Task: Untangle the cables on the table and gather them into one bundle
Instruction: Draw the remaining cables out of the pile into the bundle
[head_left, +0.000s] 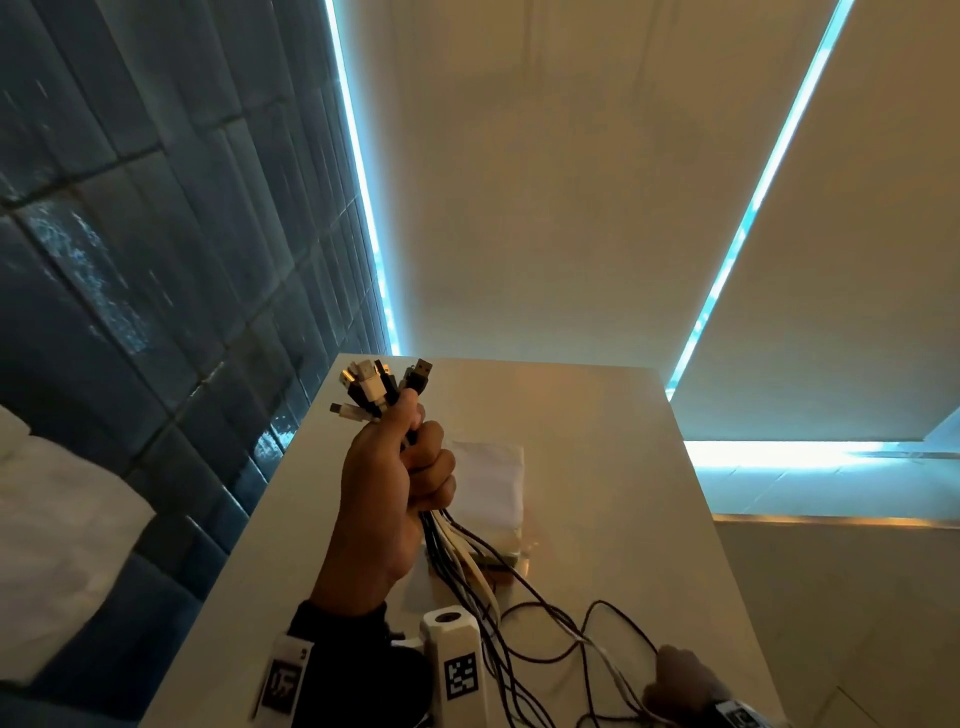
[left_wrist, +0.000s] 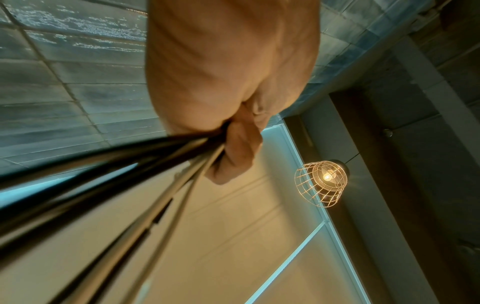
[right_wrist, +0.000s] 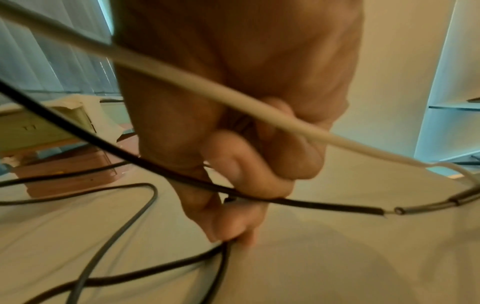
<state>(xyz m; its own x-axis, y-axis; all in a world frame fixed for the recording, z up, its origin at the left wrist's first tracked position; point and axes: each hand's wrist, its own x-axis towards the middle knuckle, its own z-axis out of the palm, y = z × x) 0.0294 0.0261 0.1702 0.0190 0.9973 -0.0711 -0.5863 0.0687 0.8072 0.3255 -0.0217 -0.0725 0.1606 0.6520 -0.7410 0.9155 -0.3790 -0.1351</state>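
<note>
Head view: nearest, the right hand (head_left: 680, 680) pinches loose black cables (head_left: 550, 649) low over the white tabletop (head_left: 613, 467). Farther out, the left hand (head_left: 395, 478) is fisted around the gathered cable bundle (head_left: 379, 387), held upright above the tabletop, plugs fanned out on top, tails trailing down toward the right hand.

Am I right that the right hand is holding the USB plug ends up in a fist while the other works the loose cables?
No. In the head view the left hand grips the USB plug ends; the right hand works the loose cables.
</note>
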